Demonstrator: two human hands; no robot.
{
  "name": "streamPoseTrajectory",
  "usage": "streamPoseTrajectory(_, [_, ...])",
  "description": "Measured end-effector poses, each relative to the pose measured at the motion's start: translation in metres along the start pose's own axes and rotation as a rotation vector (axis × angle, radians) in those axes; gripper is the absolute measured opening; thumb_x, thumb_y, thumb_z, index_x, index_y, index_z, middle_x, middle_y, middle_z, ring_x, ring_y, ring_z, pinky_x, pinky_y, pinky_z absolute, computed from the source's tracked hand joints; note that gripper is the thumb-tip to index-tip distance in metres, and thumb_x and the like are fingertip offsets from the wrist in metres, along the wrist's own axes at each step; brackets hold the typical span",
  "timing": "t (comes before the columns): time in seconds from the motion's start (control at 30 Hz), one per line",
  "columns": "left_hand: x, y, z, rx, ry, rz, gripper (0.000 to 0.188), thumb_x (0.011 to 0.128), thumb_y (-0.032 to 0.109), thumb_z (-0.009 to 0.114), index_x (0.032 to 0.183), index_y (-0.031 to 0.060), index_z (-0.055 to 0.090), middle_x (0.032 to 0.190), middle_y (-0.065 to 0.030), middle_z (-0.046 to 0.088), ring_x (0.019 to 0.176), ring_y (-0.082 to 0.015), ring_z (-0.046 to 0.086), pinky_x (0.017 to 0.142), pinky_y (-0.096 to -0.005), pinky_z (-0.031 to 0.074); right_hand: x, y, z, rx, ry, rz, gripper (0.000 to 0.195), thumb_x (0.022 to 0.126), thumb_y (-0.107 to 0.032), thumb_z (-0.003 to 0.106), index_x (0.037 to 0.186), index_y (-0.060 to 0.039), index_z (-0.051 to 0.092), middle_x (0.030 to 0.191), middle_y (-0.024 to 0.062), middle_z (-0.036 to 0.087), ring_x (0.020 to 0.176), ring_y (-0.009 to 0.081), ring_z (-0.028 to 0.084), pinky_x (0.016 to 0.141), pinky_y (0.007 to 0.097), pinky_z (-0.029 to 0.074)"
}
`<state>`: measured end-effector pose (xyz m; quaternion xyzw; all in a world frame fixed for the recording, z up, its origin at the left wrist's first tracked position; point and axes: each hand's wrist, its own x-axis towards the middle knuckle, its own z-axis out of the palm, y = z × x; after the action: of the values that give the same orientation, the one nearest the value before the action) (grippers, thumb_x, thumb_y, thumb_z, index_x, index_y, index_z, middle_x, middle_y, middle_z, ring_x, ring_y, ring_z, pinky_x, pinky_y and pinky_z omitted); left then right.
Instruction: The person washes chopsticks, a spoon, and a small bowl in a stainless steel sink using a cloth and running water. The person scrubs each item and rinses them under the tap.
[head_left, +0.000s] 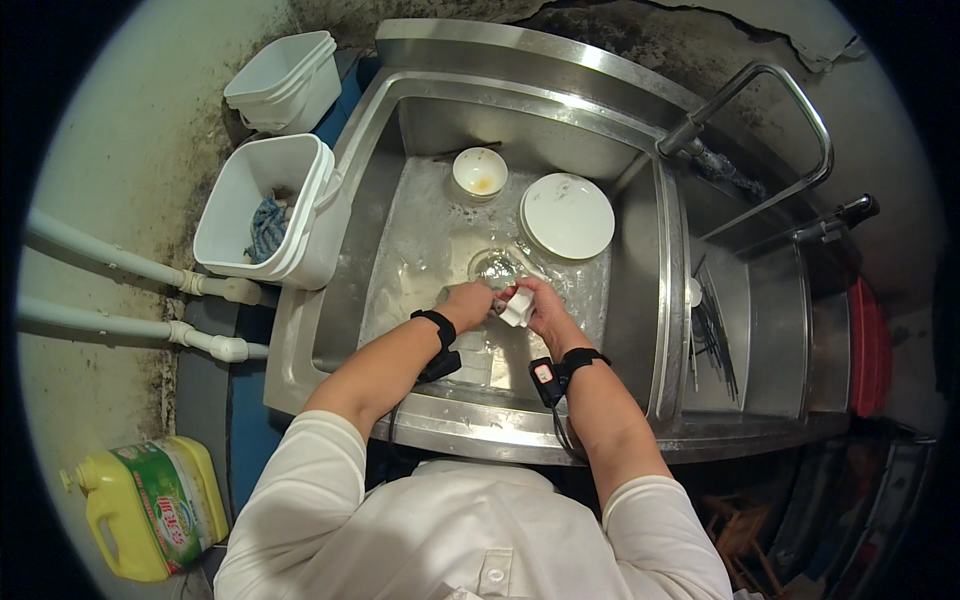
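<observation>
My right hand grips a small white piece of dishware, held tilted low over the sink basin. My left hand is curled against its left side; its fingertips are partly hidden, so its hold is unclear. Both hands work near the front middle of a stainless steel sink whose floor is wet. Just beyond them, rippling water surrounds a round drain area. A stack of white plates lies to the right at the back. Stacked white bowls, the top one with yellowish residue, stand at the back left.
Two white plastic buckets stand left of the sink; the nearer holds a blue cloth. A curved faucet arches over the right basin, where dark chopsticks lie. Pipes and a yellow detergent jug are at left.
</observation>
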<state>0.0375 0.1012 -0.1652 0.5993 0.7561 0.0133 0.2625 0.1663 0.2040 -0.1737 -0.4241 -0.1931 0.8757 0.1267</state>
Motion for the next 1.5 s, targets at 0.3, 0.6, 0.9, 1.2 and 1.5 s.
streamPoseTrajectory(0.3, [0.006,-0.003,0.018,-0.033,-0.258,0.237,0.015,0.071,0.010,0.061,0.085,0.0046,0.062,0.103,-0.0147,0.060,0.092,-0.0343,0.059,0.072,-0.0442,0.047,0.007,0.004,-0.010,-0.367,0.170,-0.035,0.017,0.070,-0.007,0.071,0.076,0.0021,0.060,0.063,0.0103,0.058,0.049,0.0203,0.055,0.045,0.0331,0.045])
streamPoseTrajectory(0.6, [-0.003,-0.016,0.048,0.325,-0.483,0.178,0.027,0.066,0.013,0.069,0.092,0.0067,0.066,0.096,-0.0132,0.065,0.093,-0.0310,0.062,0.076,-0.0418,0.050,-0.005,0.002,-0.012,-0.389,0.131,-0.049,0.012,0.073,0.001,0.064,0.081,0.0072,0.059,0.069,0.0127,0.060,0.056,0.0219,0.060,0.050,0.0331,0.050])
streamPoseTrajectory(0.9, [0.010,-0.027,0.009,-0.169,-0.153,0.247,0.032,0.071,0.021,0.072,0.095,0.0017,0.063,0.090,-0.0157,0.065,0.084,-0.0294,0.063,0.071,-0.0373,0.049,-0.003,0.000,-0.014,-0.671,0.183,-0.004,0.008,0.072,-0.002,0.066,0.074,0.0047,0.062,0.067,0.0110,0.060,0.059,0.0210,0.058,0.052,0.0345,0.046])
streamPoseTrajectory(1.2, [0.010,-0.026,-0.020,-1.281,-0.108,0.019,0.020,0.082,0.003,0.062,0.102,0.0002,0.059,0.086,-0.0030,0.061,0.072,-0.0111,0.055,0.060,-0.0260,0.045,-0.009,0.004,-0.011,-0.330,-0.142,0.116,0.033,0.082,-0.015,0.063,0.111,-0.0023,0.054,0.095,0.0104,0.063,0.082,0.0248,0.064,0.070,0.0395,0.054])
streamPoseTrajectory(1.5, [0.009,-0.003,-0.027,-0.664,0.350,0.127,0.020,0.077,0.010,0.065,0.094,0.0003,0.058,0.076,-0.0079,0.063,0.067,-0.0147,0.058,0.062,-0.0299,0.047,0.003,0.008,-0.011,-0.292,-0.125,0.046,0.040,0.092,-0.035,0.050,0.117,-0.0048,0.049,0.098,0.0114,0.062,0.083,0.0270,0.064,0.069,0.0420,0.056])
